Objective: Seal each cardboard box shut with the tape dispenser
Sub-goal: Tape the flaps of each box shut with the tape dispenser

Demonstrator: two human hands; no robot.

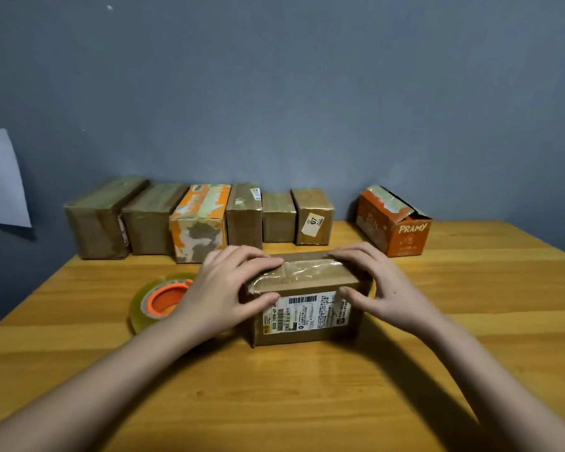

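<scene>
A small brown cardboard box (307, 308) with a white shipping label on its near side stands in the middle of the table. Clear tape runs across its top. My left hand (224, 288) grips its left end, fingers over the top and thumb on the front. My right hand (375, 282) holds its right end the same way. The tape dispenser (159, 298), a clear tape roll on an orange core, lies flat on the table just left of my left hand.
Several taped boxes (196, 220) stand in a row along the blue-grey wall at the back. An orange box (393, 220) with its top flap ajar sits at the back right. The wooden table (307, 393) stretches toward me. A white sheet (0, 181) hangs on the left wall.
</scene>
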